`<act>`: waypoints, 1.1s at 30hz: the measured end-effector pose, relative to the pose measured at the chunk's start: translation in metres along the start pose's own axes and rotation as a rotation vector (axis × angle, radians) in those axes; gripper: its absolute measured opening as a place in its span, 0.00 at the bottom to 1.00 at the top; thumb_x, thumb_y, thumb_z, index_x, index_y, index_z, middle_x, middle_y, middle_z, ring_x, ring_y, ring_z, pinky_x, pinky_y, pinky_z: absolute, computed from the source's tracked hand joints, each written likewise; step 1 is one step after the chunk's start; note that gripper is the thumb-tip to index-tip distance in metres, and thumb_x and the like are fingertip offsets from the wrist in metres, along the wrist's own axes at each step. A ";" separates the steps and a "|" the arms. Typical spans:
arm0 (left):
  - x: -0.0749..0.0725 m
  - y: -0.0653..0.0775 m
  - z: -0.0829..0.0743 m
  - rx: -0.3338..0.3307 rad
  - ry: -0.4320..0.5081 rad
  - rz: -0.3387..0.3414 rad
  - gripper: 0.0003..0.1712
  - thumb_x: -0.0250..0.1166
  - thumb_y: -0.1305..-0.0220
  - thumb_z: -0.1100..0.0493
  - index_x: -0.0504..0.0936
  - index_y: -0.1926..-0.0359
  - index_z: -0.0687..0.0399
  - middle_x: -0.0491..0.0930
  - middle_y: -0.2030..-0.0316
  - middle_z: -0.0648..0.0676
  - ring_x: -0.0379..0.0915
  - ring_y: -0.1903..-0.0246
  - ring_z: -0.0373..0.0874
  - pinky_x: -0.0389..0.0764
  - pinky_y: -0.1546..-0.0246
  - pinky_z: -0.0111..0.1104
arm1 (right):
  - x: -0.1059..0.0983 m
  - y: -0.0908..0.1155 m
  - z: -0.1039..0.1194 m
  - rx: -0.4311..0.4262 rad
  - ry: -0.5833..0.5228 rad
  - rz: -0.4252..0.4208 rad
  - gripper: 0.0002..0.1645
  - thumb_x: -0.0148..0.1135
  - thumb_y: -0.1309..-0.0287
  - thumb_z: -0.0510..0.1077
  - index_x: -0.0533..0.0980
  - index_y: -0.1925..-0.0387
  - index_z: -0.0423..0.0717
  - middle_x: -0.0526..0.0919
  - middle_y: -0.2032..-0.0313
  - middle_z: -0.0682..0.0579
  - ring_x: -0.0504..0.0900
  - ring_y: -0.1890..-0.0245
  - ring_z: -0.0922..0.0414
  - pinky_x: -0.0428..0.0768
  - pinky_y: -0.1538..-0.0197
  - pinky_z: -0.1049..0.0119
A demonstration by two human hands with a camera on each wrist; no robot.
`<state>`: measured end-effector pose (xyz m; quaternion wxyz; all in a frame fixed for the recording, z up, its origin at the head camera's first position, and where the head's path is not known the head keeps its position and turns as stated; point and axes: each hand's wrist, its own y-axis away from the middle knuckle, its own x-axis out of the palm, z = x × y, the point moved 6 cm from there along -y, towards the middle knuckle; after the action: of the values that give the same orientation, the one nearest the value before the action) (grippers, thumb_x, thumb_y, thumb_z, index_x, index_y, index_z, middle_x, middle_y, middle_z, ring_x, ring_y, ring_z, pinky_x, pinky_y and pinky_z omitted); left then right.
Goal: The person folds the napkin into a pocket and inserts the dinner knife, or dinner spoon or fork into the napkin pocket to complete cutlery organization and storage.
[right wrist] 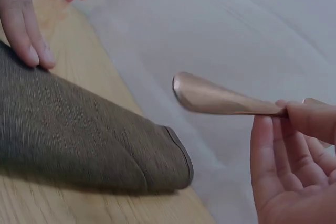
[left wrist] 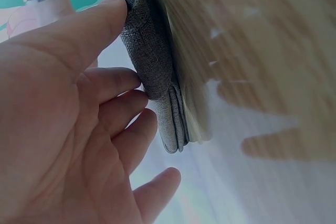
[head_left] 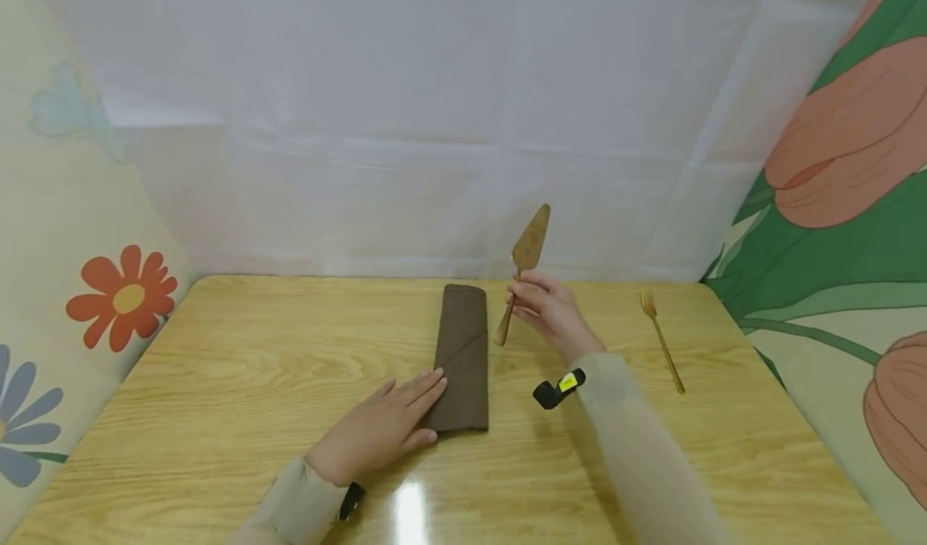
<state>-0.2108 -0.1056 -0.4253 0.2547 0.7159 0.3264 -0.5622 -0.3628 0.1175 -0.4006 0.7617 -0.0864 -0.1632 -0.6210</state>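
Observation:
A dark brown folded cloth napkin [head_left: 465, 360] lies lengthwise near the middle of the table, a diagonal fold edge across its top. My left hand [head_left: 384, 424] rests at its left edge with fairly straight fingers; in the left wrist view the thumb and fingertips [left wrist: 137, 78] touch the napkin's side [left wrist: 152, 51]. To the right of the napkin, my right hand [head_left: 550, 307] pinches a gold cake server [head_left: 532, 239] by its handle, blade pointing up and away. The right wrist view shows the handle end [right wrist: 210, 95] jutting from between thumb and fingers, above the napkin's far end [right wrist: 168, 161].
A gold fork [head_left: 662, 340] lies on the right side of the wooden table [head_left: 253, 352], tines toward the back. A white cloth backdrop [head_left: 362, 126] hangs behind the table's far edge. Flower-printed panels [head_left: 833, 271] flank both sides.

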 end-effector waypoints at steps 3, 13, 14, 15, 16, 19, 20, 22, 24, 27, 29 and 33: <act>0.002 0.000 0.001 -0.003 -0.011 -0.004 0.39 0.58 0.25 0.45 0.62 0.24 0.61 0.59 0.24 0.60 0.59 0.27 0.54 0.65 0.33 0.60 | 0.012 -0.005 -0.002 -0.010 -0.004 0.001 0.09 0.55 0.29 0.30 0.77 0.55 0.43 0.86 0.67 0.55 0.85 0.66 0.59 0.85 0.58 0.68; 0.001 -0.001 0.001 -0.013 -0.031 -0.014 0.38 0.60 0.26 0.47 0.63 0.25 0.62 0.61 0.25 0.60 0.60 0.28 0.54 0.65 0.33 0.59 | 0.041 -0.022 -0.023 0.007 0.003 -0.073 0.06 0.57 0.32 0.30 0.75 0.56 0.38 0.85 0.71 0.52 0.85 0.71 0.59 0.84 0.65 0.69; 0.001 -0.001 0.000 -0.010 -0.036 -0.014 0.37 0.60 0.26 0.47 0.64 0.25 0.62 0.61 0.25 0.60 0.60 0.28 0.54 0.66 0.33 0.59 | 0.042 -0.023 -0.026 0.012 0.004 -0.086 0.05 0.57 0.32 0.30 0.74 0.57 0.39 0.85 0.71 0.52 0.85 0.72 0.59 0.84 0.66 0.69; 0.001 -0.002 -0.001 -0.006 -0.040 -0.015 0.37 0.60 0.26 0.47 0.64 0.25 0.62 0.62 0.25 0.60 0.61 0.28 0.54 0.66 0.34 0.59 | 0.043 -0.024 -0.030 0.018 0.008 -0.102 0.05 0.57 0.32 0.29 0.74 0.58 0.39 0.85 0.72 0.52 0.84 0.72 0.59 0.84 0.67 0.69; 0.001 -0.002 -0.001 -0.004 -0.042 -0.015 0.37 0.60 0.26 0.47 0.64 0.25 0.63 0.62 0.25 0.60 0.61 0.28 0.54 0.66 0.34 0.59 | 0.044 -0.025 -0.033 0.025 0.015 -0.114 0.05 0.57 0.32 0.29 0.74 0.59 0.40 0.85 0.72 0.52 0.84 0.73 0.60 0.83 0.68 0.70; 0.002 -0.003 -0.001 -0.001 -0.045 -0.015 0.37 0.60 0.26 0.47 0.64 0.25 0.63 0.62 0.25 0.60 0.61 0.28 0.54 0.67 0.34 0.59 | 0.046 -0.025 -0.043 0.035 0.045 -0.130 0.06 0.57 0.33 0.29 0.73 0.61 0.41 0.85 0.72 0.52 0.84 0.73 0.60 0.83 0.68 0.69; 0.002 -0.003 -0.001 -0.002 -0.044 -0.014 0.37 0.60 0.26 0.47 0.64 0.25 0.63 0.61 0.25 0.60 0.61 0.28 0.54 0.67 0.34 0.59 | 0.047 -0.025 -0.045 0.033 0.059 -0.126 0.05 0.58 0.33 0.29 0.74 0.61 0.39 0.85 0.72 0.52 0.84 0.73 0.60 0.84 0.68 0.69; 0.003 -0.003 -0.001 -0.003 -0.042 -0.013 0.37 0.60 0.25 0.46 0.64 0.25 0.62 0.61 0.25 0.60 0.60 0.27 0.53 0.67 0.34 0.59 | 0.050 -0.025 -0.049 0.032 0.085 -0.110 0.04 0.58 0.35 0.28 0.75 0.59 0.34 0.84 0.72 0.52 0.84 0.73 0.60 0.84 0.68 0.69; 0.003 -0.003 0.000 -0.001 -0.042 -0.014 0.37 0.59 0.25 0.46 0.64 0.25 0.62 0.60 0.25 0.59 0.60 0.27 0.53 0.67 0.34 0.59 | 0.052 -0.025 -0.052 0.032 0.118 -0.092 0.07 0.59 0.36 0.28 0.74 0.56 0.30 0.84 0.72 0.52 0.84 0.73 0.60 0.84 0.68 0.69; 0.004 -0.003 0.000 0.003 -0.047 -0.018 0.37 0.59 0.25 0.46 0.64 0.25 0.62 0.60 0.25 0.60 0.60 0.27 0.53 0.67 0.34 0.59 | 0.053 -0.024 -0.057 0.048 0.164 -0.068 0.12 0.60 0.36 0.29 0.74 0.52 0.28 0.83 0.70 0.51 0.84 0.73 0.59 0.85 0.67 0.69; 0.003 -0.003 0.000 0.001 -0.048 -0.017 0.37 0.60 0.25 0.47 0.64 0.25 0.63 0.60 0.25 0.60 0.60 0.27 0.54 0.67 0.34 0.59 | 0.054 -0.024 -0.059 0.062 0.187 -0.058 0.12 0.61 0.35 0.30 0.74 0.51 0.31 0.83 0.68 0.51 0.84 0.71 0.59 0.85 0.66 0.68; 0.001 -0.003 0.000 -0.010 -0.045 -0.015 0.37 0.60 0.26 0.47 0.65 0.26 0.64 0.61 0.25 0.61 0.60 0.27 0.54 0.67 0.34 0.59 | 0.056 -0.023 -0.062 0.078 0.202 -0.033 0.11 0.62 0.35 0.30 0.75 0.52 0.33 0.82 0.66 0.50 0.84 0.70 0.59 0.86 0.64 0.67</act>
<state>-0.2123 -0.1034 -0.4264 0.2615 0.6993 0.3288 -0.5783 -0.3670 0.0401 -0.4398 0.7669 0.0092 -0.1112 -0.6320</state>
